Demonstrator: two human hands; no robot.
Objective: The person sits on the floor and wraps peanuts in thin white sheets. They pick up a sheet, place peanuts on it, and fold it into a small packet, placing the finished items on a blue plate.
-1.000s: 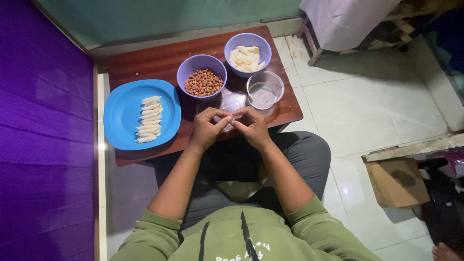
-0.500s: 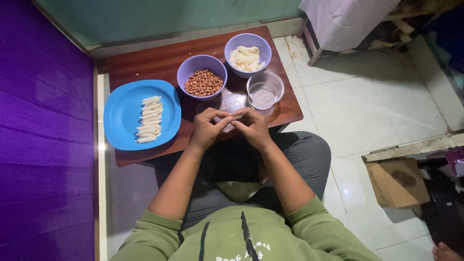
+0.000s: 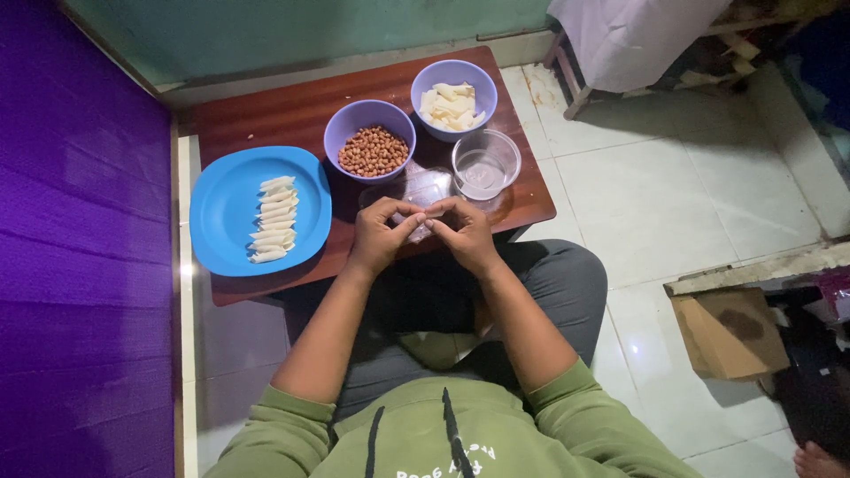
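Low wooden table (image 3: 292, 106) sits btwn purple wall (image 3: 80, 265) and white tiled floor (image 3: 708, 204); person in green hoodie sits at its near edge. On table, left side: blue plate (image 3: 221, 212) w/ a row of pale rolled wraps (image 3: 273, 219) stacked down its middle. Behind the hands: purple bowl (image 3: 345, 133) of brown peanuts (image 3: 373, 150), and further right a 2nd purple bowl (image 3: 474, 75) w/ pale wrapper pieces (image 3: 452, 104). Just beside that, near table's right edge, a clear glass bowl (image 3: 485, 164). Left hand (image 3: 382, 235) and right hand (image 3: 462, 232) meet over table's front edge, fingertips touching, both pinched on one small pale wrap (image 3: 423, 219) held btwn them, just in front of the peanut bowl. Wrap mostly hidden by fingers; can't tell if it's filled. Cardboard box (image 3: 728, 329) on floor at right, well apart.
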